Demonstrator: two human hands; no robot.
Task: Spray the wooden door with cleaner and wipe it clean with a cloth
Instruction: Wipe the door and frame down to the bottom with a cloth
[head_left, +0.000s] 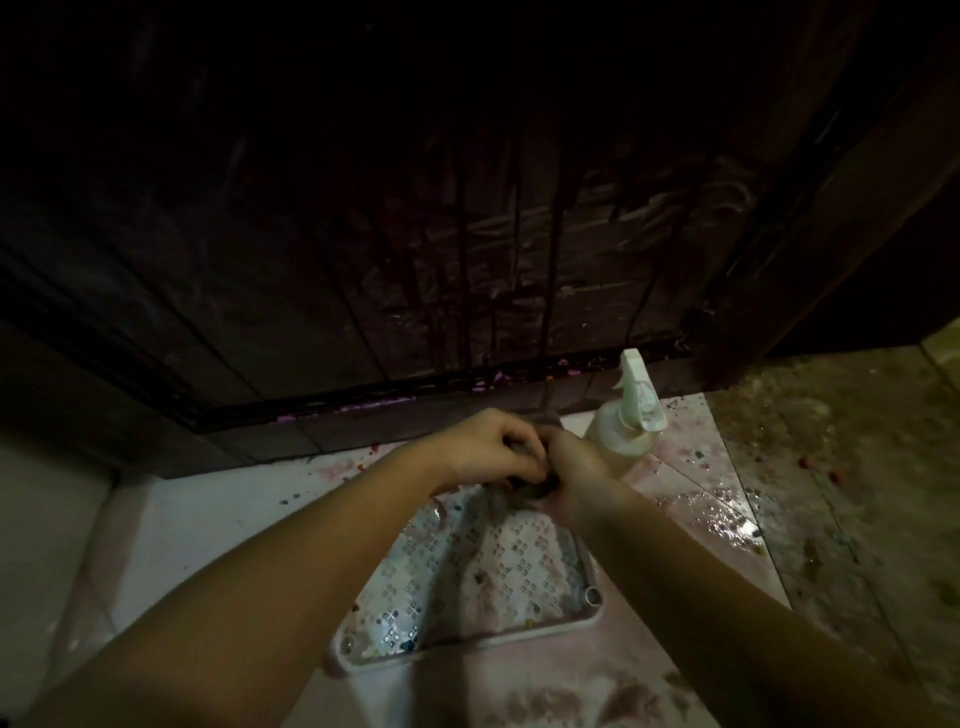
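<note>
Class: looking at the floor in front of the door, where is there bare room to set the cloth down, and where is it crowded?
Free: the pale floor tiles left of the tray, below the wooden door. Crowded: the tray's far end, where both hands grip the cloth, with the spray bottle beside. Right of it lies a wet puddle.

Down on the tiled floor (208, 519) now: pale tiles on the left, smeared pink toward the middle and right, speckled with small dark and coloured flecks. A patterned rectangular tray (545, 631) with a raised rim lies flat on it at centre, stained pink inside. Just beyond the tray's far right corner a spray bottle (621, 434) stands upright on the tiles. To the right a wet puddle (722, 512) glistens, and past it the floor turns brown and grimy.
</note>
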